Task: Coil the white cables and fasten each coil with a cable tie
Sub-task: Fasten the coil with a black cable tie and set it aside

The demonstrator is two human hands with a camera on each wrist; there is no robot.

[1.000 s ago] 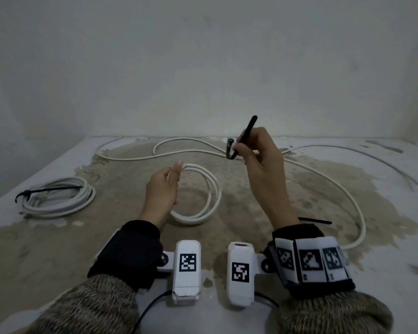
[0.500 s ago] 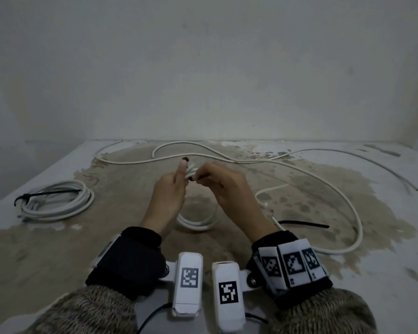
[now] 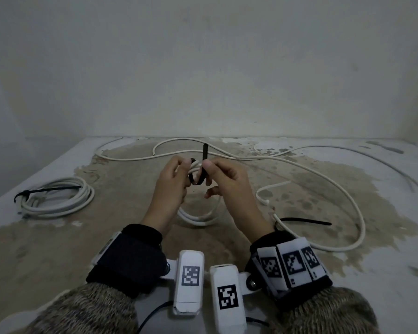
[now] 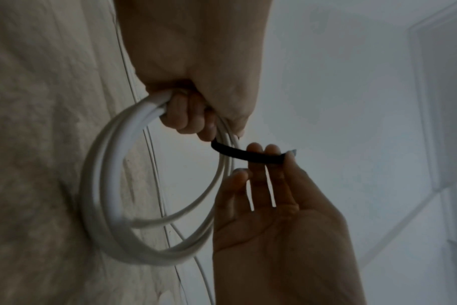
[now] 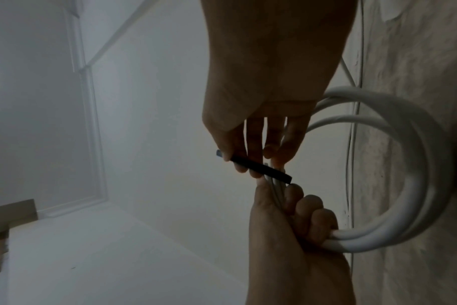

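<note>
While the left hand (image 3: pixel 170 186) clenches the white coil (image 4: pixel 123 198), the right hand (image 3: pixel 229 186) pinches a black cable tie (image 3: pixel 204 165). Its tail stands upright, just right of the bundle.

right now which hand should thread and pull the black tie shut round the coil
Right, probably. The right hand already pinches the black tie looped under the coil, its tail sticking up. The left hand grips the coil, so it cannot let go.

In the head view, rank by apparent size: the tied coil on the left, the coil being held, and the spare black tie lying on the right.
1. tied coil, widest.
2. held coil, partly hidden by the left hand and right hand, so unsure.
3. spare black tie, a thin strip, smallest.
</note>
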